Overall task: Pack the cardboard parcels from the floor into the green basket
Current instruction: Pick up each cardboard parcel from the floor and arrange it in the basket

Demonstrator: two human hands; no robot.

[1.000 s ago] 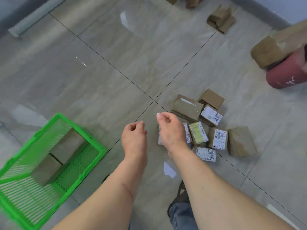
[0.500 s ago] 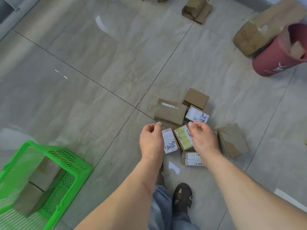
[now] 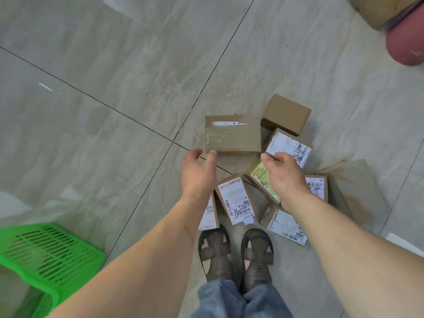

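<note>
On the tiled floor [image 3: 137,65], the green basket [image 3: 46,253] sits at the lower left, well apart from the cardboard parcels [image 3: 232,134] clustered before brown sandals [image 3: 216,253], above which the left hand [image 3: 198,175] and right hand [image 3: 283,174] hover loosely curled, holding nothing.

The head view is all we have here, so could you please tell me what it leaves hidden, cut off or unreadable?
- Green basket: cut off by the left and bottom edges; its inside does not show.
- Yellow-green labelled parcel: partly covered by the right hand.
- Parcel by the left forearm: mostly hidden by it.
- Parcel labels: print too small to read.
- Left hand and taped parcel: contact unclear.
- Red cylinder: cut off at the right edge.
</note>
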